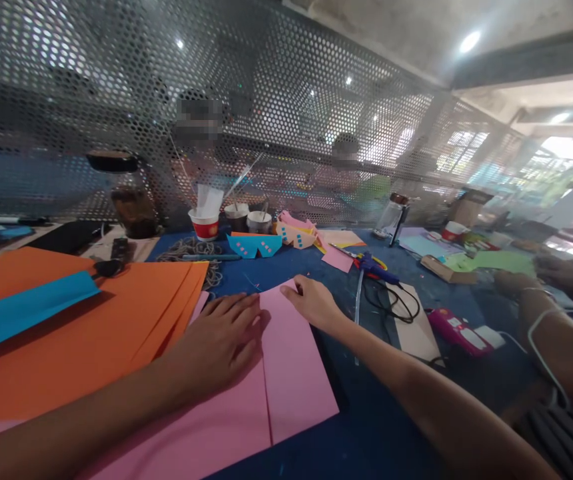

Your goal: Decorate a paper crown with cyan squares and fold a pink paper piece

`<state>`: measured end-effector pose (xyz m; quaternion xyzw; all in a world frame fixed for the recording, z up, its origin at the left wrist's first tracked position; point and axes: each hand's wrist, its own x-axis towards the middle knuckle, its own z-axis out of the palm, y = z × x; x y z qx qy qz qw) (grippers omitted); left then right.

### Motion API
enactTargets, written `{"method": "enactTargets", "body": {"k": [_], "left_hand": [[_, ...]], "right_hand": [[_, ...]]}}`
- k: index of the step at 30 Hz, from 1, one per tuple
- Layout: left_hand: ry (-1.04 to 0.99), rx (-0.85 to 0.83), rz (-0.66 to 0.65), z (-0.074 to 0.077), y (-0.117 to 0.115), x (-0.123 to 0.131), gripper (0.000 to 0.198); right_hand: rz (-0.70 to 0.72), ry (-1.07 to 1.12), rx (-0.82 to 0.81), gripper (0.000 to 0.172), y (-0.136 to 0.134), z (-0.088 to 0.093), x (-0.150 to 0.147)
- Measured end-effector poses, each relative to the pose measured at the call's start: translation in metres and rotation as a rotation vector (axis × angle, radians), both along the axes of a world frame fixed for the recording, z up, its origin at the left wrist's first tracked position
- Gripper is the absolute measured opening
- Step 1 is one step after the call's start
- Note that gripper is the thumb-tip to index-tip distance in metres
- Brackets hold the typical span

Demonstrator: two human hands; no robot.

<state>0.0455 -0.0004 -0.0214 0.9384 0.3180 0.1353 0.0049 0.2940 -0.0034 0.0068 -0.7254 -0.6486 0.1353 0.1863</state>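
Note:
A pink paper sheet point(291, 373) lies folded on the blue table point(381, 427) in front of me. My left hand point(219, 343) rests flat on it, fingers stretched along the fold line. My right hand point(314, 300) presses the sheet's far corner with curled fingers, pinching the folded edge. A stack of orange paper sheets point(81, 327) lies to the left with a blue paper strip point(21, 310) on top.
A blue glue gun point(374, 267) and scissors point(396, 303) lie right of the pink sheet. Paper cups point(206, 227), blue and pink paper boats point(254, 245) stand at the back before a perforated metal screen point(266, 113). Another person's arms point(556, 313) rest at the right.

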Motion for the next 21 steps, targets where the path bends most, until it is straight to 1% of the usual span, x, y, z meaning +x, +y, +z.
{"method": "enactTargets", "body": {"k": [5,10,14,21], "left_hand": [[0.0,-0.014,0.041,0.0049,0.0017,0.0001,0.06],[-0.002,-0.007,0.037,0.0022,0.0036,-0.0008,0.062],[0.013,0.02,0.018,-0.0008,0.0049,-0.0016,0.059],[0.046,0.046,0.008,0.0018,0.0039,0.0004,0.054]], "right_hand": [[0.003,-0.061,-0.005,0.029,-0.0017,0.0003,-0.0028],[0.004,-0.117,-0.016,0.025,-0.0035,0.0007,-0.0048],[0.019,-0.156,-0.028,0.022,-0.004,-0.0003,-0.0053],[0.061,-0.209,-0.059,0.02,-0.0066,0.0048,-0.0078]]}}
